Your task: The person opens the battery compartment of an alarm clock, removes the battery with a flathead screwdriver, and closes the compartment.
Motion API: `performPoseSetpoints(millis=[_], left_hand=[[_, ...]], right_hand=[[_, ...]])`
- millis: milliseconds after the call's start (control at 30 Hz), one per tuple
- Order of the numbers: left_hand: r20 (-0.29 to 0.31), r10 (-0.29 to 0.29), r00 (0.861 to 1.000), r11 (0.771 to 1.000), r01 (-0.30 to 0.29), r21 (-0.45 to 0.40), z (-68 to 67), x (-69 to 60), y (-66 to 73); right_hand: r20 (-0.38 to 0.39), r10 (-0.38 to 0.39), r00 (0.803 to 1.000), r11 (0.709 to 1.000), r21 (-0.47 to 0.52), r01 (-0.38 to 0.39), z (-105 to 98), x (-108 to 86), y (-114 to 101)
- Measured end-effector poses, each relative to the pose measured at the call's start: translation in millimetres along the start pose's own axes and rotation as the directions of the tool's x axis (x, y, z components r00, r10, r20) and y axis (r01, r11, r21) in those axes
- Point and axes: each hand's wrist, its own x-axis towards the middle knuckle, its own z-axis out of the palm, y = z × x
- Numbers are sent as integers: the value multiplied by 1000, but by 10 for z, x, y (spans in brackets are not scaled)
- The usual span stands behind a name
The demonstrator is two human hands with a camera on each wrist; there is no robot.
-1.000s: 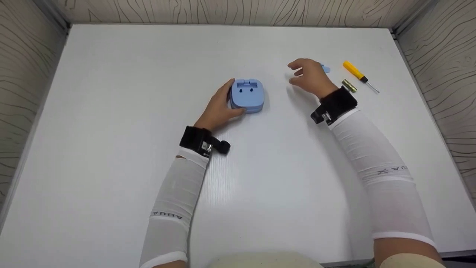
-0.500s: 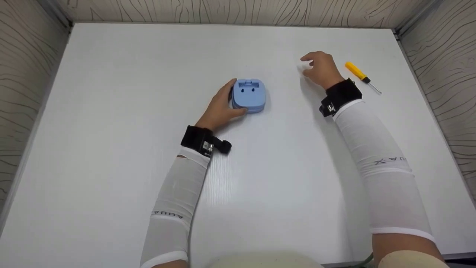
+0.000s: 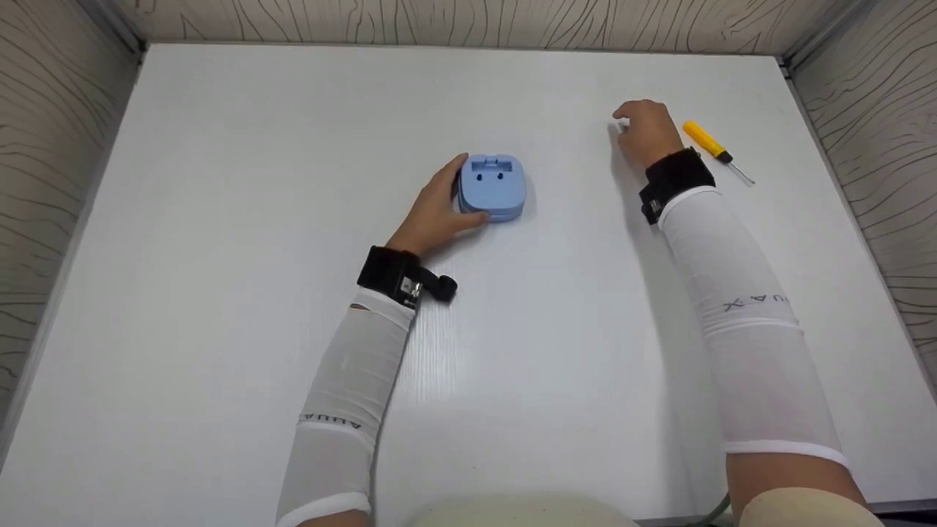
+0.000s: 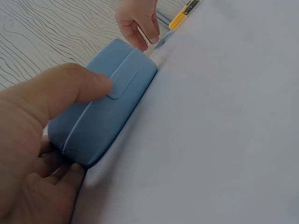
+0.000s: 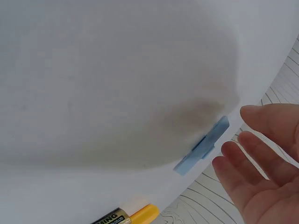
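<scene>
My left hand (image 3: 432,212) grips a light-blue, rounded-square device (image 3: 493,189) from its left side, thumb along the near edge. The device's top has a rectangular recess and two dark holes. In the left wrist view, the thumb presses on the side of the blue device (image 4: 107,107). Over on the right, my right hand (image 3: 648,133) hovers with loosely bent fingers and nothing held. The right wrist view puts its fingertips just beside a small flat blue cover (image 5: 202,147), apart from it; the head view hides that cover under the hand.
Right of my right hand lies a screwdriver (image 3: 708,143) with a yellow handle. A black-and-gold battery (image 5: 111,217) shows in the right wrist view, hidden in the head view by the wrist strap. Wood-grain panels (image 3: 454,25) border the white table (image 3: 293,132).
My right hand has moved right and slightly away from me, over the blue cover, and now hides it and the battery in the head view. My left hand still holds the device in place.
</scene>
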Motion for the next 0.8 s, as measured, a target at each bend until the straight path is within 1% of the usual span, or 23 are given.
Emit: performPoseSetpoints(millis=[133,367,567,800], left_hand=[[1,2,1000,1000,-2,7,-3,5,-4],[3,9,1000,1000,-10,14,-1,6,-13],[-2,3,1000,1000,-3,10,4,0,2],[2,-10,1000,1000,10,14,0,4,0]], right_hand=[[6,28,1000,999,-28,-28,8,-5,14],[-3,47,999,997,-69,-47,16,15,62],[-20,55,998,996,-69,-56,-12,17,106],[-16,90,996,992,-87,-91,-28,34,177]])
